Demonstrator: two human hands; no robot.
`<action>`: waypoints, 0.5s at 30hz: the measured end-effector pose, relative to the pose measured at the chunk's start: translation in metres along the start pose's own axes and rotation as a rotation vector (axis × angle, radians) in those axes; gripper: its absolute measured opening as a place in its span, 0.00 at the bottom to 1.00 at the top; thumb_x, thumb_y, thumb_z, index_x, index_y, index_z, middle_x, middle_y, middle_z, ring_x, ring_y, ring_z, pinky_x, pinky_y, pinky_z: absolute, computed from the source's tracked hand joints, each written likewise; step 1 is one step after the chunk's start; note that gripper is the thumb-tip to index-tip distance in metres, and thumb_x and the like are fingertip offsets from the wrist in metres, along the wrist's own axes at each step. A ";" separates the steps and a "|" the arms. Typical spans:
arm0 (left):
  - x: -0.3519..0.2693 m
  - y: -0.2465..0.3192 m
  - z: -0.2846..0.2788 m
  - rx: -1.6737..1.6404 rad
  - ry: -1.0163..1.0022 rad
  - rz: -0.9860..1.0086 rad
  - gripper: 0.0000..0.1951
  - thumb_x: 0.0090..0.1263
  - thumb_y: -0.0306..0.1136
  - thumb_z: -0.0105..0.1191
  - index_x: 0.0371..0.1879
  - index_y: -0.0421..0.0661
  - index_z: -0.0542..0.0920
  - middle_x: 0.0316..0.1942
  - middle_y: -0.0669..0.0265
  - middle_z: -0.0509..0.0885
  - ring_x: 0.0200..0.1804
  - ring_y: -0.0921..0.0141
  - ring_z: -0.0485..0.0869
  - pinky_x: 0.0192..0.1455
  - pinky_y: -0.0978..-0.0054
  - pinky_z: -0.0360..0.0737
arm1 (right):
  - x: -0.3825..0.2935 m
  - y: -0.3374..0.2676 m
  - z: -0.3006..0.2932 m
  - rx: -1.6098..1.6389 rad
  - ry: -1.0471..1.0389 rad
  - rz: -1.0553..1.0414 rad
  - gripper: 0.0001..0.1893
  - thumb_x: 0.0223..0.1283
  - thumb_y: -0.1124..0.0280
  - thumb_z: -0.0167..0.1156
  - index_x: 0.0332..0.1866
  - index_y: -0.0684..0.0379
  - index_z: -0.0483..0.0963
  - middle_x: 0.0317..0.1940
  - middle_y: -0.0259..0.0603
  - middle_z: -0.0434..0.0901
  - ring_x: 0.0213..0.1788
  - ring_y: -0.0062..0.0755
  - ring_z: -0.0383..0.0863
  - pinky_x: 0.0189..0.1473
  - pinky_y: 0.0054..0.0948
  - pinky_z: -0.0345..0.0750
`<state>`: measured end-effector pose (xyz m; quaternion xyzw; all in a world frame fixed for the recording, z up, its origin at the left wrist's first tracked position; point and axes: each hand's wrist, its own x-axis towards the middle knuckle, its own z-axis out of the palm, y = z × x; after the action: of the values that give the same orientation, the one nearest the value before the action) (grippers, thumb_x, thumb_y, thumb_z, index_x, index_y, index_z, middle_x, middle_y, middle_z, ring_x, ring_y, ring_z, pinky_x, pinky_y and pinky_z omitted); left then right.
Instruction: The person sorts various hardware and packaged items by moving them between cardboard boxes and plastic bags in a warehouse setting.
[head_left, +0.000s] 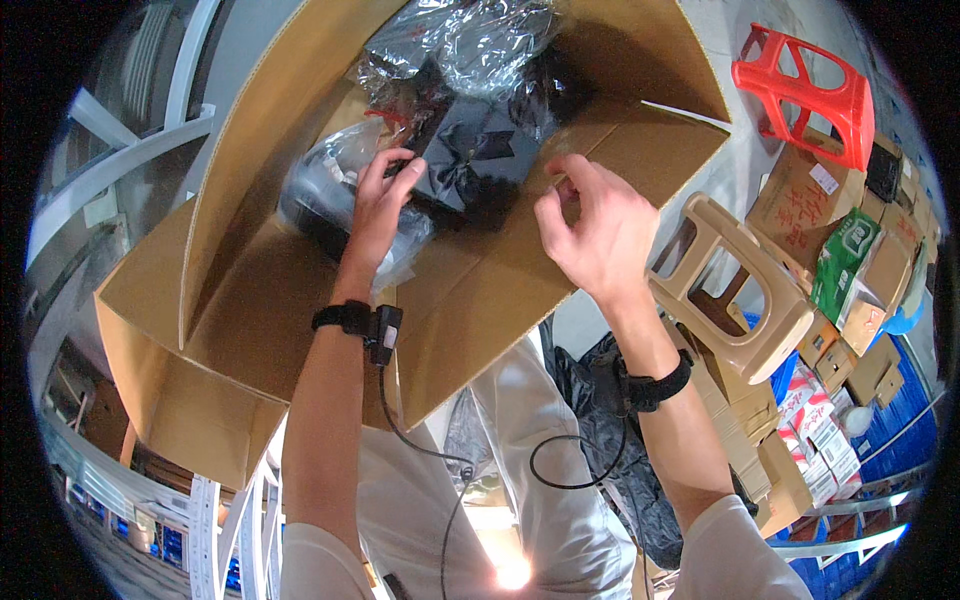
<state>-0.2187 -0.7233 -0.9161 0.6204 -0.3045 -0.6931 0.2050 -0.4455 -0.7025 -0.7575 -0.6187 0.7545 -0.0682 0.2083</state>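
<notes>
A large open cardboard carton (480, 300) stands before me, its flaps folded outward. Inside lies a black gift box (480, 150) with a black ribbon bow (469, 154) on top. My left hand (386, 199) is at the near left edge of that box, thumb and index finger close together; whether they grip it is unclear. Beneath and beside this hand sits a clear plastic bag (330, 180) around something dark. My right hand (600, 221) hovers over the carton's right flap, fingers curled, thumb apart from them, with nothing visible in it. Crinkled clear wrap (495, 45) fills the carton's far end.
To the right stand a beige plastic stool (735, 292) and a red plastic stool (810, 97). Beyond them are stacked cardboard boxes (802, 202) and a green package (847, 262). Black plastic sheeting (600, 375) lies by my leg. A cable (431, 450) hangs from my left wrist strap.
</notes>
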 end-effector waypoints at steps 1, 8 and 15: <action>0.000 0.002 0.001 0.007 0.001 0.002 0.25 0.65 0.35 0.67 0.60 0.43 0.75 0.55 0.58 0.80 0.55 0.67 0.79 0.58 0.72 0.76 | -0.001 -0.001 0.001 0.006 0.003 0.002 0.11 0.55 0.62 0.60 0.39 0.55 0.80 0.26 0.41 0.81 0.32 0.45 0.84 0.35 0.40 0.80; -0.011 0.020 -0.001 -0.097 -0.010 -0.030 0.22 0.67 0.31 0.64 0.61 0.44 0.80 0.53 0.65 0.86 0.52 0.76 0.82 0.54 0.78 0.77 | -0.001 0.007 0.001 0.000 0.019 -0.033 0.10 0.54 0.63 0.60 0.37 0.56 0.79 0.24 0.41 0.79 0.30 0.45 0.82 0.34 0.41 0.79; 0.001 0.022 0.000 -0.313 -0.113 -0.194 0.24 0.67 0.33 0.60 0.63 0.46 0.79 0.54 0.68 0.83 0.55 0.73 0.80 0.58 0.72 0.76 | -0.001 0.000 0.002 0.046 0.022 -0.011 0.09 0.54 0.63 0.61 0.37 0.56 0.79 0.24 0.40 0.79 0.29 0.44 0.83 0.33 0.40 0.79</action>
<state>-0.2209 -0.7400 -0.9017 0.5673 -0.1430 -0.7823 0.2139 -0.4445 -0.7014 -0.7589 -0.6170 0.7515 -0.0935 0.2138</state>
